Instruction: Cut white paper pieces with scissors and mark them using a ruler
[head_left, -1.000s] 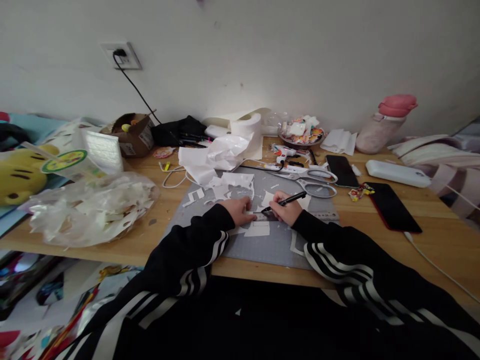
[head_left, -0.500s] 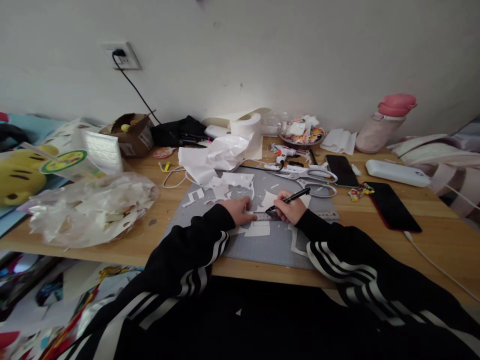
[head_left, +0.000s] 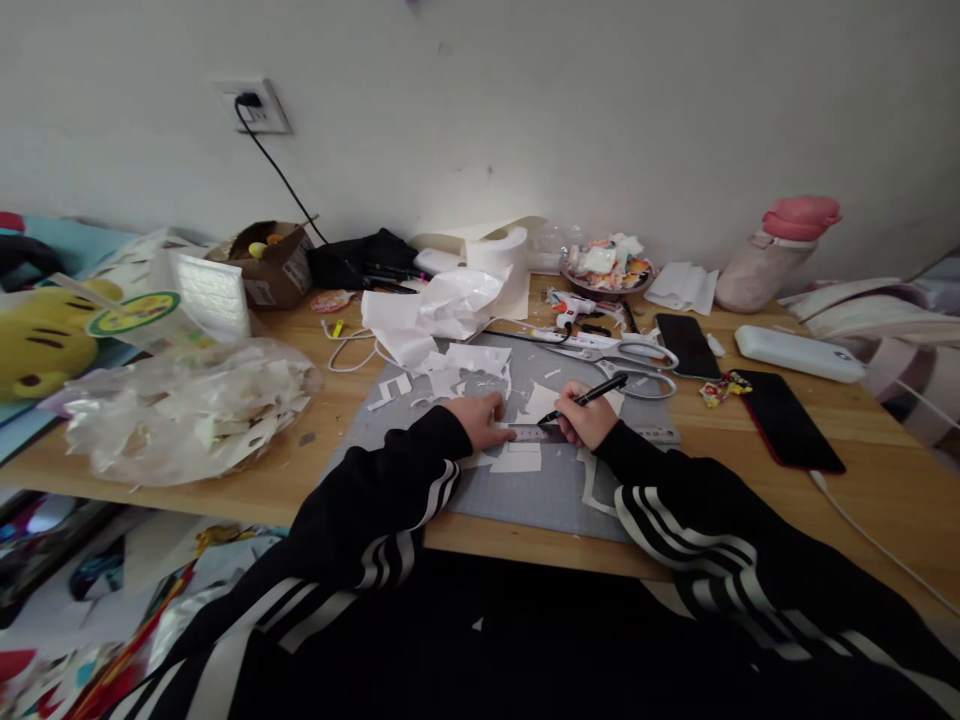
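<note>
My right hand [head_left: 589, 415] is closed around a black pen [head_left: 592, 394], its tip down at the upper edge of a metal ruler [head_left: 529, 433]. At the ruler's left end, the thumb and fingers of my left hand [head_left: 482, 420] press it down. The ruler lies sideways across a piece of white paper [head_left: 538, 401], partly hidden by my right hand. Below the ruler is a small cut white piece [head_left: 517, 458]. All of this rests on a grey cutting mat [head_left: 517, 505].
Scissors [head_left: 622, 360] lie behind my right hand, near a glue gun [head_left: 571, 308]. Paper scraps [head_left: 472, 362] cover the mat's back. A plastic bag of scraps [head_left: 187, 410] sits left; two phones [head_left: 791, 420], a power bank [head_left: 799, 353] and a pink bottle [head_left: 772, 255] stand right.
The pen tip has slid slightly to the right along the ruler. My left hand stays on the ruler, and the whole view has shifted a little.
</note>
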